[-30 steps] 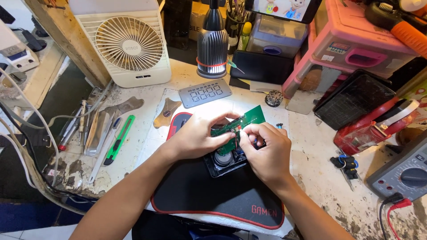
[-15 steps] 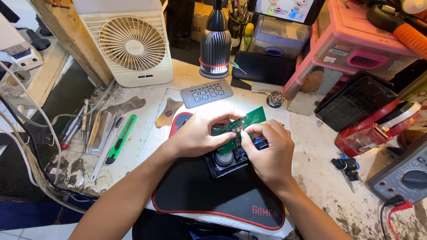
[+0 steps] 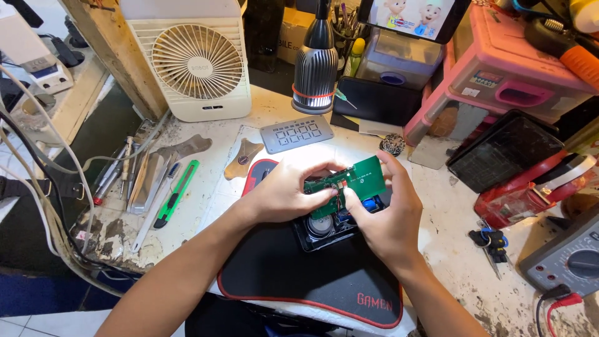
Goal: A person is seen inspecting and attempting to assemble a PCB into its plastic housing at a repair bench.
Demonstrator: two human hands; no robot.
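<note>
Cluttered and stained, the white workbench (image 3: 449, 262) carries a black mat with a red edge (image 3: 299, 281) at its near side, where both forearms come in. Above the mat's far half, the left hand (image 3: 284, 193) curls its fingers around the left end of a green circuit board (image 3: 359, 181), and the right hand (image 3: 387, 215) pinches the board's right end between thumb and fingers, holding it tilted just over an opened black gadget (image 3: 327, 228) that lies on the mat. To the near right sits a grey meter (image 3: 564, 262) with a red lead. Left of the mat lie a green cutter (image 3: 178, 193) and a row of metal hand tools (image 3: 128, 178). Farther off lies a grey metal plate (image 3: 296, 133), then a white fan (image 3: 196, 62) on the left, a lamp (image 3: 315, 65) in the middle and a pink plastic box (image 3: 499, 75) on the right.
</note>
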